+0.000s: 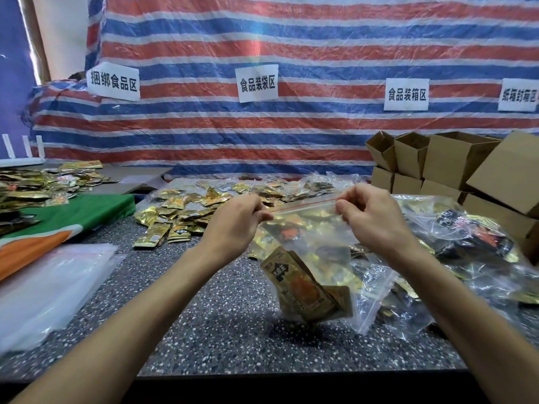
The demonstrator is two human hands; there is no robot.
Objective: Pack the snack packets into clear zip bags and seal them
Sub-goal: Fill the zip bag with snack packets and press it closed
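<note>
Two hands were on the zip bag point(309, 237), weren't they?

— Yes. The left hand point(233, 225) pinched the left end of its top edge, thumb pressed against curled fingers point(253, 208). The right hand point(370, 217) pinched the same edge further right, its fingers point(350, 199) bunched together on the red seal strip point(303, 206).

Where was the bag itself?

— It hung between and below the two hands, lifted clear of the speckled table point(221, 316). The strip ran taut from one pinch to the other, tilted up toward the right.

And the snack packets point(306, 290)?

— A few gold ones sat low in the bag, tilted, well below the fingers and between the two forearms.

Was the strip pressed closed?

— I couldn't tell. The clear plastic gave no sign either way.

What lay around it?

— A pile of loose packets point(180, 217) was spread on the table beyond the left hand. Filled bags point(466, 237) were heaped on the right, under and beyond the right forearm. Cardboard boxes point(452, 161) stood stacked at the back right. At the near left lay a stack of empty clear bags point(43, 287), just beside a green and orange cloth point(67, 217). A striped tarp point(291, 39) hung behind everything, with paper signs point(258, 83) stuck on it.
</note>
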